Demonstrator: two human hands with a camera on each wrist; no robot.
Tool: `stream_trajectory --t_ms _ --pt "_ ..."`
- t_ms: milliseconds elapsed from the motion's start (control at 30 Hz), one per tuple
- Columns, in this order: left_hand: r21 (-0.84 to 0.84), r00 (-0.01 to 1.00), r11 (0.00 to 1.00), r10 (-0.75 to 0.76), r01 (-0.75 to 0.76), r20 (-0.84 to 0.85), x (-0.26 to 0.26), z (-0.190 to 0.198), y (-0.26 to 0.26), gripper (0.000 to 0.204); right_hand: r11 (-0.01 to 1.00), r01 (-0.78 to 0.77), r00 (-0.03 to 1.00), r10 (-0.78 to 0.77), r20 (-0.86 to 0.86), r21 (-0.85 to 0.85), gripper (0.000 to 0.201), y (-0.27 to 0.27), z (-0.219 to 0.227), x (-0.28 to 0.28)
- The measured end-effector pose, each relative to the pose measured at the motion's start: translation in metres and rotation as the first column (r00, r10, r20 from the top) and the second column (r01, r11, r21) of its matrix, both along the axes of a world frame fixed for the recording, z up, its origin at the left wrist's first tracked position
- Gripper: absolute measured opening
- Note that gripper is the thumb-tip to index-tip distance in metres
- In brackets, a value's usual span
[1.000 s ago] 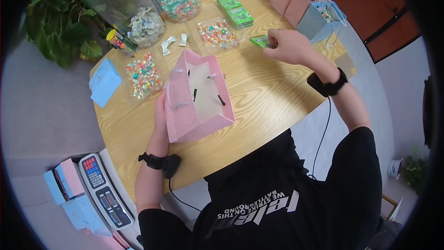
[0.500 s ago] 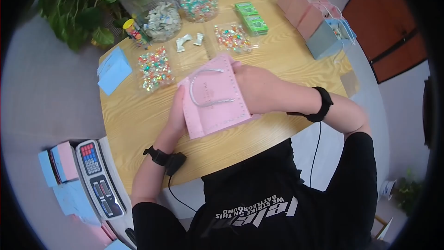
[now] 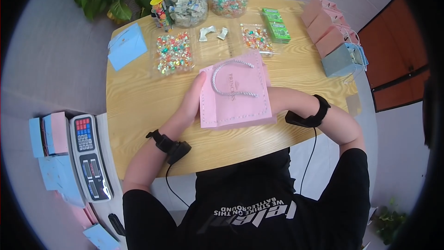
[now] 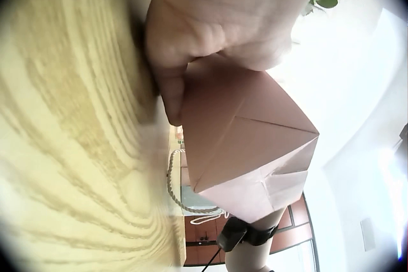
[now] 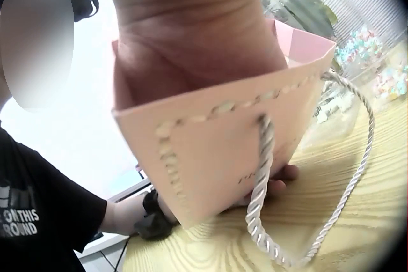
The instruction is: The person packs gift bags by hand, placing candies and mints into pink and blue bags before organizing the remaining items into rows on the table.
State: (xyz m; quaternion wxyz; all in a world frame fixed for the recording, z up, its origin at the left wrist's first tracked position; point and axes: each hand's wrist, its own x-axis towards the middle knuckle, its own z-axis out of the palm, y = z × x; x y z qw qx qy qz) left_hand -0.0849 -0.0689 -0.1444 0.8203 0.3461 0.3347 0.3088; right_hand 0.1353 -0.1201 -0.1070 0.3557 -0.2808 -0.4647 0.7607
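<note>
A small pink paper gift bag (image 3: pixel 233 113) with a twisted white rope handle (image 3: pixel 217 76) lies tilted over the table, printed side up and mouth toward the right. My left hand (image 3: pixel 190 99) grips its bottom end; in the left wrist view the thumb and fingers wrap round the folded base (image 4: pixel 261 132). My right hand (image 5: pixel 197 61) reaches into the bag's mouth up to the wrist. Its fingers are hidden by the bag wall, so I cannot tell what they hold.
Behind the bag are trays of wrapped candies (image 3: pixel 175 53), two white wrapped pieces (image 3: pixel 206 33), full jars (image 3: pixel 229 0) and green boxes (image 3: pixel 279 31). Pink bags (image 3: pixel 323 23) and a blue bag (image 3: pixel 337 60) stand back right. A flat blue bag (image 3: pixel 127 46) lies left; a scale (image 3: pixel 90 157) stands beside the table.
My right hand has gone from a small green box at the back right into the bag's mouth. The bag has turned from showing its opening to showing its printed side.
</note>
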Motion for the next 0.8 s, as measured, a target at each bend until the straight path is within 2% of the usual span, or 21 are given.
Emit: stream_trajectory --t_ms 200,267,300,467,600,667,733,767,800 --pt "0.016 0.998 0.999 -0.052 0.052 -0.030 0.002 -0.012 0.005 0.059 0.984 -0.114 0.971 0.081 0.226 0.136 0.036 -0.007 0.014 -0.008" --pt "-0.051 0.995 0.997 -0.058 0.063 0.083 0.003 -0.012 0.006 0.060 0.973 -0.151 0.947 0.092 0.308 0.175 0.035 -0.009 0.021 -0.004" --pt "-0.050 0.994 0.996 -0.067 0.072 0.083 0.003 -0.013 0.006 0.060 0.966 -0.175 0.933 0.100 0.345 0.193 0.035 -0.009 0.024 -0.003" --pt "0.074 0.996 0.993 -0.094 0.094 -0.005 0.003 -0.008 0.005 0.060 0.912 -0.310 0.849 0.139 0.510 0.269 0.034 -0.014 0.034 0.004" --pt "0.053 0.999 0.998 -0.043 0.042 0.018 0.004 -0.001 0.001 0.057 0.838 -0.455 0.740 0.167 0.652 0.302 0.033 -0.007 0.047 0.010" --pt "0.032 0.996 0.998 -0.047 0.045 0.070 0.003 0.003 0.001 0.058 0.719 -0.560 0.685 0.123 0.718 0.412 0.030 0.014 0.037 0.036" --pt "0.028 0.997 0.998 -0.051 0.049 0.057 0.001 0.006 0.001 0.058 0.847 -0.451 0.707 0.148 0.692 0.280 0.032 0.025 0.079 0.073" --pt "0.021 0.997 0.998 -0.064 0.063 0.042 0.000 0.006 0.001 0.059 0.928 -0.268 0.710 0.010 0.704 0.257 0.030 0.031 0.091 0.091" --pt "0.019 0.997 0.998 -0.063 0.063 0.047 0.000 0.004 0.002 0.059 0.969 -0.069 0.683 -0.128 0.719 0.238 0.027 0.038 0.098 0.109"
